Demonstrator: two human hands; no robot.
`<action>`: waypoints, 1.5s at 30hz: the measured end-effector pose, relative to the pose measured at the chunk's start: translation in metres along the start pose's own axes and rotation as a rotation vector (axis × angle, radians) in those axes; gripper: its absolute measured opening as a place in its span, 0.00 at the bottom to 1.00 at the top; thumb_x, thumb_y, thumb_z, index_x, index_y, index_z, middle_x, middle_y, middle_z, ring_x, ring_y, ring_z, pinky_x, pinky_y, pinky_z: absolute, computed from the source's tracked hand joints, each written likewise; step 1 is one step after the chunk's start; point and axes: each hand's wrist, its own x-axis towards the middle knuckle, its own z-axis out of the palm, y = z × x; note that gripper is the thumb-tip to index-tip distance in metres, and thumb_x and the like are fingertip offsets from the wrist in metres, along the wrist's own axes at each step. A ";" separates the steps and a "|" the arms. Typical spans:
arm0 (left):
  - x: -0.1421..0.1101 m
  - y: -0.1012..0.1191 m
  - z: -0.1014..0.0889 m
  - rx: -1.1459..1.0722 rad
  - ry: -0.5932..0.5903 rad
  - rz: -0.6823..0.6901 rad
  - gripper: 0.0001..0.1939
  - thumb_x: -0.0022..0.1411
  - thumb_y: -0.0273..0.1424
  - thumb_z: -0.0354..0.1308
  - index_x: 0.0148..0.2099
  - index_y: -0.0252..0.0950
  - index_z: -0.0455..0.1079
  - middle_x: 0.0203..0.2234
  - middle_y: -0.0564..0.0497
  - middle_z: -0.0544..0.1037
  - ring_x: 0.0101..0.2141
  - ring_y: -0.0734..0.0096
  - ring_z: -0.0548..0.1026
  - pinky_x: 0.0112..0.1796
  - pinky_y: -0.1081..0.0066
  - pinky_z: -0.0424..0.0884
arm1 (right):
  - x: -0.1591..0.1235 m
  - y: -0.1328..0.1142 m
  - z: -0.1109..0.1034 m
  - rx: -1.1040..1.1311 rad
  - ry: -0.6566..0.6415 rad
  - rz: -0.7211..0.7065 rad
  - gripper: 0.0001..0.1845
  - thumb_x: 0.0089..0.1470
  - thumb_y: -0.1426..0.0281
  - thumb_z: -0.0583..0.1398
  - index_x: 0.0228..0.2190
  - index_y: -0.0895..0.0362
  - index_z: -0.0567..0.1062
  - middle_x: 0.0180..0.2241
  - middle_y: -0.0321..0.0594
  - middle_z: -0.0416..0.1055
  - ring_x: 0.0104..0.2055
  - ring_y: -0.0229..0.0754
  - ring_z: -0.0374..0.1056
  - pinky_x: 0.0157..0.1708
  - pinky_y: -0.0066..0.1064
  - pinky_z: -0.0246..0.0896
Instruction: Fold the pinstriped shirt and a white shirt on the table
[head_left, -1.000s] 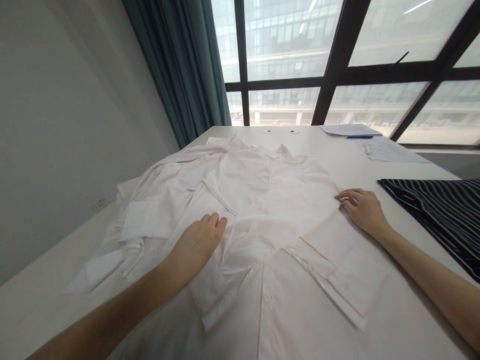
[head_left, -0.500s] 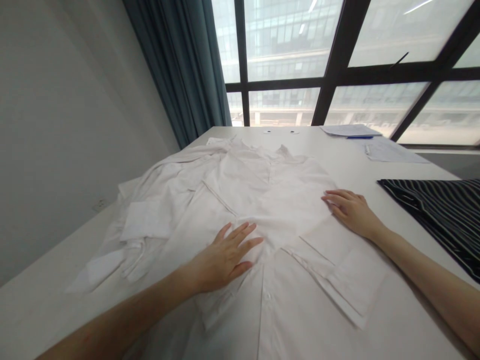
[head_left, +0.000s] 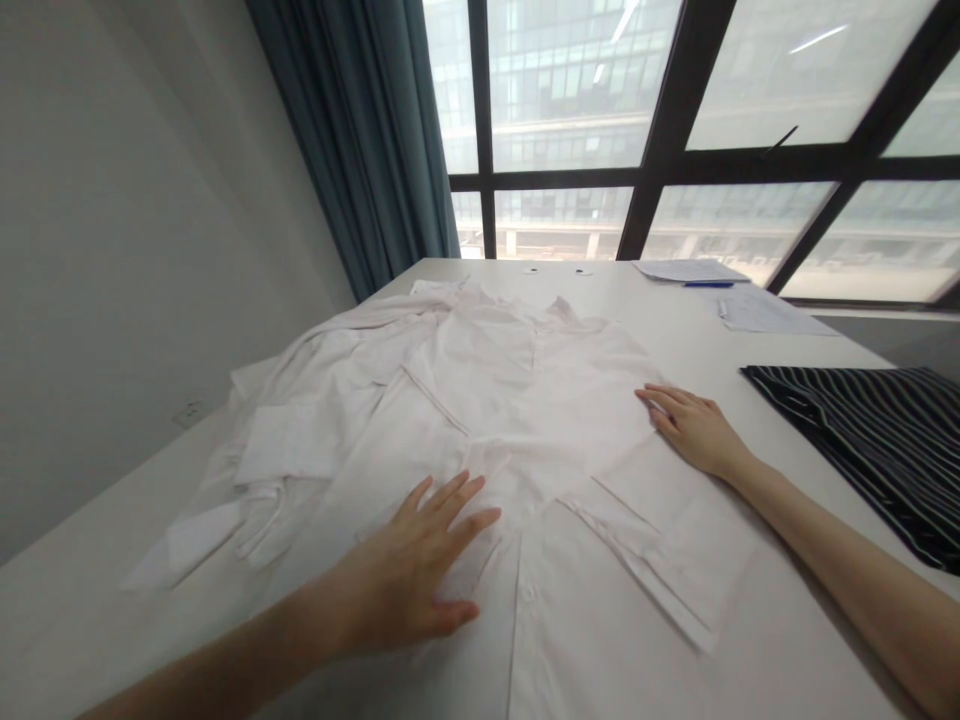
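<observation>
A white button-front shirt point(head_left: 555, 420) lies spread on the table, its collar toward the window and its sleeves folded in over the front. My left hand point(head_left: 420, 560), fingers spread, is over the shirt's left side near the button strip; whether the palm touches the cloth I cannot tell. At the shirt's right edge, by the folded right sleeve point(head_left: 660, 540), my right hand point(head_left: 694, 425) rests with its fingers stretched out on the fabric. More white garments point(head_left: 300, 430) lie in a loose heap along the left side.
On the right lies a dark striped folded cloth point(head_left: 870, 430). Papers point(head_left: 772, 310) and a blue pen point(head_left: 709, 285) are at the far right of the white table point(head_left: 690, 345). A wall socket point(head_left: 191, 412), a blue curtain point(head_left: 375, 150) and a large window surround the table.
My left hand has moved back toward me and slightly left over the shirt, its thumb spreading wider. My right hand stays at the shirt's right edge. The view has shifted slightly.
</observation>
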 end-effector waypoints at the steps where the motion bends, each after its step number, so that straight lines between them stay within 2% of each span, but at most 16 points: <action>1: -0.007 0.002 0.002 0.002 0.019 -0.005 0.37 0.58 0.31 0.61 0.68 0.40 0.55 0.69 0.38 0.54 0.68 0.44 0.50 0.62 0.38 0.52 | 0.000 0.000 0.000 -0.003 -0.001 0.003 0.26 0.64 0.62 0.45 0.58 0.49 0.70 0.60 0.42 0.69 0.62 0.50 0.64 0.55 0.49 0.60; 4: -0.024 0.002 0.009 0.001 0.082 -0.003 0.42 0.49 0.16 0.52 0.67 0.42 0.56 0.68 0.43 0.57 0.68 0.49 0.52 0.63 0.41 0.56 | 0.000 0.000 0.000 -0.004 0.001 0.003 0.26 0.64 0.62 0.45 0.58 0.50 0.71 0.60 0.42 0.69 0.61 0.50 0.64 0.55 0.49 0.60; 6: -0.029 -0.002 0.012 -0.013 0.104 0.003 0.45 0.46 0.14 0.50 0.67 0.43 0.57 0.68 0.45 0.58 0.68 0.51 0.54 0.62 0.43 0.58 | 0.000 0.000 -0.001 0.003 0.001 -0.002 0.26 0.64 0.62 0.45 0.57 0.49 0.71 0.60 0.42 0.70 0.61 0.50 0.64 0.55 0.49 0.61; 9: -0.030 -0.012 0.013 -0.045 0.139 0.001 0.41 0.49 0.13 0.50 0.65 0.43 0.61 0.66 0.46 0.63 0.65 0.55 0.60 0.61 0.48 0.63 | 0.000 0.001 -0.001 0.016 -0.004 0.002 0.26 0.64 0.62 0.45 0.57 0.51 0.71 0.59 0.43 0.70 0.61 0.50 0.65 0.55 0.49 0.61; 14: -0.028 -0.026 0.003 -0.116 0.265 0.078 0.22 0.64 0.19 0.50 0.57 0.40 0.69 0.55 0.48 0.77 0.57 0.65 0.72 0.60 0.60 0.66 | 0.001 0.002 0.000 0.033 0.001 0.010 0.26 0.63 0.61 0.45 0.56 0.51 0.72 0.59 0.44 0.70 0.60 0.52 0.65 0.55 0.51 0.61; 16: -0.029 -0.028 -0.003 -0.153 0.294 0.087 0.18 0.68 0.23 0.48 0.56 0.39 0.70 0.51 0.47 0.79 0.55 0.66 0.75 0.59 0.63 0.67 | 0.001 0.002 0.000 0.036 0.001 0.016 0.26 0.63 0.61 0.46 0.56 0.51 0.72 0.59 0.43 0.70 0.60 0.52 0.66 0.54 0.51 0.61; 20: -0.033 -0.027 -0.013 -0.224 0.248 0.035 0.15 0.72 0.31 0.48 0.53 0.38 0.74 0.52 0.46 0.79 0.56 0.65 0.74 0.57 0.65 0.70 | 0.001 0.004 0.001 0.049 0.009 -0.001 0.26 0.63 0.61 0.46 0.56 0.52 0.72 0.58 0.44 0.71 0.60 0.52 0.66 0.55 0.52 0.61; 23: -0.035 -0.028 -0.014 -0.256 0.226 0.068 0.18 0.73 0.37 0.46 0.51 0.41 0.76 0.52 0.47 0.79 0.57 0.63 0.73 0.56 0.63 0.71 | 0.001 0.005 0.002 0.045 0.033 -0.011 0.26 0.63 0.62 0.46 0.56 0.51 0.72 0.57 0.45 0.72 0.59 0.52 0.67 0.55 0.52 0.61; 27: -0.030 -0.026 -0.004 -0.224 0.340 0.094 0.20 0.75 0.36 0.42 0.45 0.41 0.77 0.45 0.49 0.82 0.50 0.66 0.78 0.59 0.59 0.67 | 0.000 0.002 0.001 0.002 0.052 -0.035 0.25 0.62 0.65 0.47 0.55 0.54 0.73 0.56 0.47 0.72 0.58 0.53 0.67 0.53 0.51 0.63; 29: -0.026 -0.022 0.003 -0.165 0.417 0.040 0.18 0.74 0.32 0.44 0.45 0.40 0.76 0.44 0.49 0.82 0.48 0.68 0.78 0.58 0.61 0.67 | -0.001 -0.001 0.000 -0.029 0.048 -0.059 0.25 0.62 0.66 0.47 0.54 0.55 0.73 0.56 0.48 0.73 0.57 0.53 0.68 0.52 0.49 0.64; 31: -0.022 -0.016 0.010 -0.104 0.437 0.016 0.15 0.73 0.30 0.47 0.52 0.40 0.73 0.51 0.47 0.79 0.53 0.66 0.75 0.58 0.61 0.67 | -0.002 -0.002 -0.001 -0.054 0.036 -0.101 0.24 0.62 0.68 0.47 0.54 0.56 0.73 0.55 0.49 0.73 0.56 0.53 0.68 0.51 0.49 0.64; 34: -0.019 -0.009 0.021 -0.030 0.337 0.049 0.21 0.71 0.29 0.50 0.64 0.44 0.64 0.63 0.45 0.67 0.63 0.60 0.64 0.61 0.54 0.63 | -0.001 0.001 -0.001 -0.071 -0.005 -0.172 0.26 0.60 0.71 0.47 0.55 0.55 0.72 0.57 0.49 0.71 0.57 0.54 0.68 0.52 0.50 0.64; 37: -0.019 -0.007 0.027 0.014 0.242 0.052 0.27 0.69 0.27 0.51 0.68 0.46 0.58 0.68 0.46 0.59 0.66 0.58 0.58 0.64 0.49 0.57 | 0.006 -0.002 -0.005 -0.042 -0.062 -0.189 0.29 0.56 0.76 0.47 0.57 0.53 0.71 0.59 0.49 0.69 0.59 0.54 0.66 0.52 0.52 0.63; 40: -0.019 -0.007 0.030 0.018 0.222 0.044 0.29 0.68 0.25 0.51 0.69 0.47 0.56 0.69 0.47 0.56 0.67 0.57 0.56 0.64 0.48 0.55 | 0.015 -0.030 -0.015 0.067 -0.108 -0.269 0.29 0.58 0.73 0.48 0.59 0.51 0.69 0.62 0.47 0.66 0.62 0.53 0.62 0.56 0.52 0.61; 42: -0.020 -0.008 0.030 0.024 0.223 0.041 0.31 0.68 0.26 0.51 0.70 0.50 0.54 0.70 0.49 0.54 0.68 0.55 0.54 0.64 0.48 0.56 | 0.017 -0.065 -0.021 0.179 -0.164 -0.380 0.27 0.62 0.68 0.49 0.61 0.50 0.66 0.64 0.45 0.63 0.65 0.51 0.59 0.59 0.50 0.59; 45: -0.021 -0.008 0.030 0.041 0.207 0.033 0.33 0.68 0.27 0.52 0.71 0.53 0.51 0.71 0.52 0.51 0.69 0.53 0.51 0.63 0.47 0.57 | 0.015 -0.118 -0.019 0.239 -0.257 -0.512 0.26 0.65 0.63 0.48 0.62 0.48 0.65 0.66 0.42 0.60 0.68 0.51 0.54 0.63 0.52 0.51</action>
